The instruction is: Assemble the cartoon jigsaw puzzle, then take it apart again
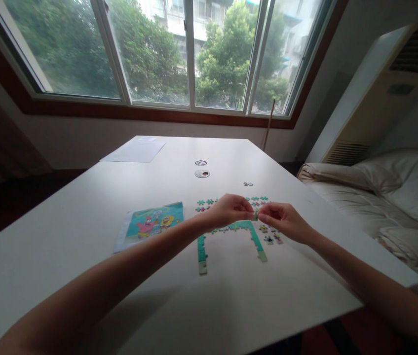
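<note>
My left hand (231, 208) and my right hand (283, 219) meet above the far side of the puzzle, fingers closed in pinches. Between their fingertips is a small pale green jigsaw piece (255, 216), partly covered. Below lies a joined puzzle border (202, 249), teal with pale green ends, forming three sides and open toward me. Loose teal and reddish pieces (202, 202) lie in rows behind my left hand, which hides some of them. Several dark and multicoloured pieces (272, 238) rest beside my right wrist.
A cartoon picture sheet (157, 221) lies left of the puzzle on the white table (64, 217). Farther back are a grey piece cluster (248, 184), two round discs (202, 174) and white paper (134, 151). A cream sofa (364, 197) stands at the right.
</note>
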Motion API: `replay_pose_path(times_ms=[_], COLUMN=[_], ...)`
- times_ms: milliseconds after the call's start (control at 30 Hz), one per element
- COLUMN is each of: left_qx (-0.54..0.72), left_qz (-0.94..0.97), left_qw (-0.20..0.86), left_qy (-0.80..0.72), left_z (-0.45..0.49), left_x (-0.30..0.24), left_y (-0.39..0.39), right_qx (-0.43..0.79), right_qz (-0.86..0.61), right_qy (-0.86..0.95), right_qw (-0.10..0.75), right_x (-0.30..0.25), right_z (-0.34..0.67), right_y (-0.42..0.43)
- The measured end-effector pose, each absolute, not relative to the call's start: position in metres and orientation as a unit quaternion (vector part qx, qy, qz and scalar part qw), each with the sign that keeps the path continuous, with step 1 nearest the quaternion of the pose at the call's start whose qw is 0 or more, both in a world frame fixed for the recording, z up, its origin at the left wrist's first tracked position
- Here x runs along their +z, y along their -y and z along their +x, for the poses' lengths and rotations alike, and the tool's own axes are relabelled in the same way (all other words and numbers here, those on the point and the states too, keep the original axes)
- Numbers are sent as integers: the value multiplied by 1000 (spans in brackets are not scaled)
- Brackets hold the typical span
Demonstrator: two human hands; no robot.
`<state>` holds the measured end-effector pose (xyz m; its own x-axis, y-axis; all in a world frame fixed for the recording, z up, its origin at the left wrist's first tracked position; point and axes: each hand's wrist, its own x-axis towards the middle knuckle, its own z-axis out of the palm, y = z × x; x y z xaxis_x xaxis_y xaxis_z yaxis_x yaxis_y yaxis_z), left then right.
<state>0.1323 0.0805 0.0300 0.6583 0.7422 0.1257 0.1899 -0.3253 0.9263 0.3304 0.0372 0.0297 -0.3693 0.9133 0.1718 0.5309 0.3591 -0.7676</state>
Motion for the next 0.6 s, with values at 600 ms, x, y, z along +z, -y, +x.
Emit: replay_pose_path(times_ms=[600], left_qx=[250], left_qz=[863], left_qw=[195], left_qy=[-394], left_z=[29], left_x=[25], left_y=[-32], right_qx=[351], right_qz=[-503], right_qy=[788], right_qw=[-47], right_x=[38], right_z=[410], right_y=[-46])
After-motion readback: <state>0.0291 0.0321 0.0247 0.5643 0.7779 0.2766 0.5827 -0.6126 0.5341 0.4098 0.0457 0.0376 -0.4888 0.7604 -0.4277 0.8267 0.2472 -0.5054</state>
